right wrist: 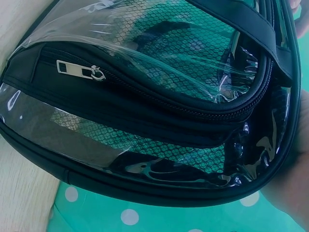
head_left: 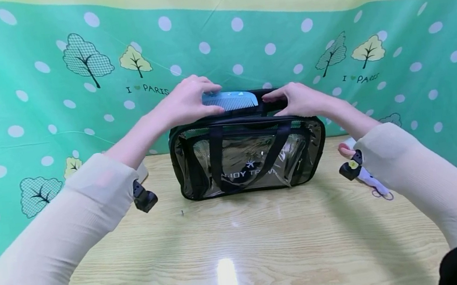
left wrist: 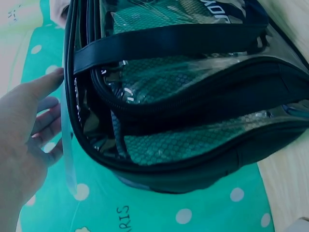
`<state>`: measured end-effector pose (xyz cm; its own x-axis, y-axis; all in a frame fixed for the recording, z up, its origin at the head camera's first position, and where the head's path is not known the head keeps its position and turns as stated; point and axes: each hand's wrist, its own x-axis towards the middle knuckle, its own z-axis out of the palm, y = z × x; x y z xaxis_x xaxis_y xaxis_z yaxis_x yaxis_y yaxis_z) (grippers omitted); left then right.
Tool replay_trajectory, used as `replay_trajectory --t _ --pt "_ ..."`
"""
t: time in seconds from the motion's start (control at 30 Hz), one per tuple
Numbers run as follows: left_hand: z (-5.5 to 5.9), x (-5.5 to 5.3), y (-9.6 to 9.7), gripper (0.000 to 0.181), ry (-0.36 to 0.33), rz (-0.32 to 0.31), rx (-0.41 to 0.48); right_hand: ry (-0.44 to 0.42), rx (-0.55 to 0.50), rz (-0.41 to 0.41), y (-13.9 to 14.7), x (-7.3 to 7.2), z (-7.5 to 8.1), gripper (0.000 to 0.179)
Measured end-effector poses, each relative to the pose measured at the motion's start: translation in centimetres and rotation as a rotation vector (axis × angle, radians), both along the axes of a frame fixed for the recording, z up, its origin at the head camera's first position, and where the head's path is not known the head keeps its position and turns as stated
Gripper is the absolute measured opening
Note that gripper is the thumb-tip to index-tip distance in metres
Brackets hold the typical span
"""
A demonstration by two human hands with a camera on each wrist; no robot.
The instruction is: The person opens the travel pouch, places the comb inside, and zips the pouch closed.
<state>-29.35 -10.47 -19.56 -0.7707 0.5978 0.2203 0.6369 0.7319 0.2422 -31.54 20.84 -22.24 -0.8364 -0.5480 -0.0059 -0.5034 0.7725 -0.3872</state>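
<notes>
Blue plastic comb [head_left: 234,97] at clear plastic, black-trimmed bag's [head_left: 251,151] top

Near the back edge of the wooden table [head_left: 285,232], the left hand [head_left: 187,100] pinches the comb; the right hand [head_left: 302,99] touches the bag's rim, its grip impossible to tell.

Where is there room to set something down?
The table is broadly bare in front of the bag, between left sleeve and right sleeve; narrowly bare left of the bag. Crowded: the bag's top, where the left grip holds a comb near the right grip, and around the pale looped item by the right sleeve.
</notes>
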Motion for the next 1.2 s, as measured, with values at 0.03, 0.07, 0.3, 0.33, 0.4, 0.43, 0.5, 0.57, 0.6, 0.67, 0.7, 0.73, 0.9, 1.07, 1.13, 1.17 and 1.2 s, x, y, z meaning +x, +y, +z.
replay_trajectory --t 0.03,0.07,0.3,0.33,0.4,0.43,0.5,0.57,0.6,0.67,0.7,0.73,0.9,1.07,1.13,1.17,1.2 --pt "0.0 -0.1 0.2 0.064 0.000 -0.002 -0.002 0.003 0.005 -0.002 0.0 0.0 0.0 0.061" --pt "-0.1 -0.1 0.4 0.064 0.000 -0.003 -0.003 0.006 0.011 -0.003 0.0 0.0 0.0 0.062" --pt "-0.5 -0.8 1.6 0.063 -0.018 -0.014 -0.010 0.022 0.040 -0.014 -0.1 0.0 0.0 0.062" --pt "-0.7 -0.9 1.7 0.063 -0.022 -0.014 -0.011 0.022 0.042 -0.017 -0.1 0.0 0.0 0.063" --pt "-0.9 -1.1 2.0 0.062 -0.032 -0.012 -0.013 0.020 0.042 -0.021 -0.2 0.0 0.0 0.063" --pt "-1.0 -1.2 2.1 0.062 -0.035 -0.012 -0.013 0.020 0.041 -0.023 -0.2 0.0 0.0 0.063" --pt "-1.3 -1.5 2.4 0.062 -0.040 -0.013 -0.014 0.022 0.037 -0.020 -0.2 -0.1 0.0 0.064" --pt "-1.5 -1.7 2.7 0.062 -0.044 -0.022 -0.016 0.020 0.029 -0.016 -0.2 -0.1 0.0 0.064" --pt "-1.6 -1.8 2.9 0.062 -0.044 -0.029 -0.017 0.019 0.025 -0.013 -0.1 -0.1 -0.1 0.064" --pt "-1.7 -2.0 3.3 0.061 -0.040 -0.047 -0.023 0.018 0.017 -0.005 0.0 -0.2 -0.1 0.065" --pt "-1.8 -2.1 3.5 0.061 -0.038 -0.055 -0.027 0.018 0.013 -0.002 0.0 -0.3 -0.1 0.065" --pt "-1.8 -2.1 3.7 0.061 -0.040 -0.060 -0.030 0.018 0.012 0.001 0.1 -0.3 -0.1 0.065" --pt "-2.1 -2.2 4.2 0.061 -0.050 -0.053 -0.040 0.021 0.008 0.011 0.1 -0.4 -0.1 0.063" --pt "-2.1 -2.3 4.3 0.060 -0.068 -0.042 -0.039 0.018 0.016 0.011 0.0 -0.5 -0.1 0.064" --pt "-2.2 -2.3 4.3 0.059 -0.078 -0.040 -0.035 0.017 0.020 0.009 0.0 -0.5 -0.1 0.064" --pt "-2.2 -2.3 4.3 0.059 -0.084 -0.038 -0.032 0.015 0.021 0.010 -0.1 -0.5 -0.1 0.064" --pt "-2.3 -2.3 4.3 0.059 -0.089 -0.036 -0.029 0.012 0.021 0.009 -0.1 -0.5 -0.1 0.064"
